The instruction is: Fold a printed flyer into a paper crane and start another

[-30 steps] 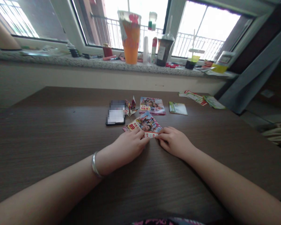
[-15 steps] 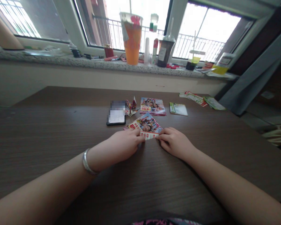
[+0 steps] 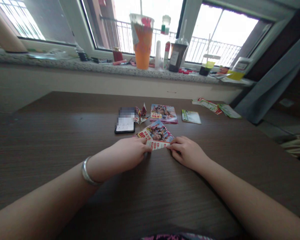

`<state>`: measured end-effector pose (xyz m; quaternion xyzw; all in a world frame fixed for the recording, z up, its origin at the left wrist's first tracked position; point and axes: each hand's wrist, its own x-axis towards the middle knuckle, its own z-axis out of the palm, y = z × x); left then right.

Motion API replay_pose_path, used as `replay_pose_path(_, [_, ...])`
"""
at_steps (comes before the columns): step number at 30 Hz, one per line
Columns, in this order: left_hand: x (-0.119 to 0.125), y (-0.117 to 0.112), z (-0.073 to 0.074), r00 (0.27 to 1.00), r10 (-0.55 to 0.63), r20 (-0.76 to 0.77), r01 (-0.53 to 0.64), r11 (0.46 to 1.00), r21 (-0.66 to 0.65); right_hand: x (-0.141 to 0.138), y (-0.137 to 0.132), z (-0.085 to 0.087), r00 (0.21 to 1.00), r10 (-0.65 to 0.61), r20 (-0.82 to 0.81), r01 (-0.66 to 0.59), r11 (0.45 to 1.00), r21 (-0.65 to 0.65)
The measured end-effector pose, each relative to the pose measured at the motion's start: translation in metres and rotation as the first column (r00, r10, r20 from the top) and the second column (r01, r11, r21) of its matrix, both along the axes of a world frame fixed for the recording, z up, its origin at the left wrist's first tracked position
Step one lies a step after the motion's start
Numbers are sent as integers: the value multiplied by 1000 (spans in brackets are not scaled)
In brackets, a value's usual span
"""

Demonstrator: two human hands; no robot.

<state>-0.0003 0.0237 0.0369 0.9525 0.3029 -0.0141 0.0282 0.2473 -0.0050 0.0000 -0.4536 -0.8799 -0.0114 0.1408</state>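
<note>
A colourful printed paper [image 3: 156, 134] lies folded into a triangle on the dark wooden table [image 3: 52, 140]. My left hand [image 3: 130, 153], with a silver bangle on its wrist, presses its curled fingertips on the paper's near left edge. On the near right corner my right hand [image 3: 186, 152] pinches the paper with fingers drawn together. Both hands rest on the tabletop.
A phone [image 3: 125, 123], a folded paper crane [image 3: 140, 114], another printed sheet [image 3: 163, 113] and a green leaflet [image 3: 191, 116] lie beyond the hands. More leaflets [image 3: 215, 106] sit far right. Cups [image 3: 142, 41] and bottles crowd the stone windowsill [image 3: 65, 65].
My left hand has slid to the left along the paper's near edge, uncovering more of the folded strip. The right hand has stayed almost still.
</note>
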Motion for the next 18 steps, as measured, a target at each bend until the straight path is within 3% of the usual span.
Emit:
replay_pose_path(4, [-1, 4, 2, 999, 5, -38, -7, 998, -61, 0, -1, -1, 1000, -6, 1, 6, 1000, -4])
replay_pose_path(18, [-14, 15, -1, 997, -22, 69, 39, 968, -246, 1, 0, -5, 1000, -3, 2, 3, 1000, -16])
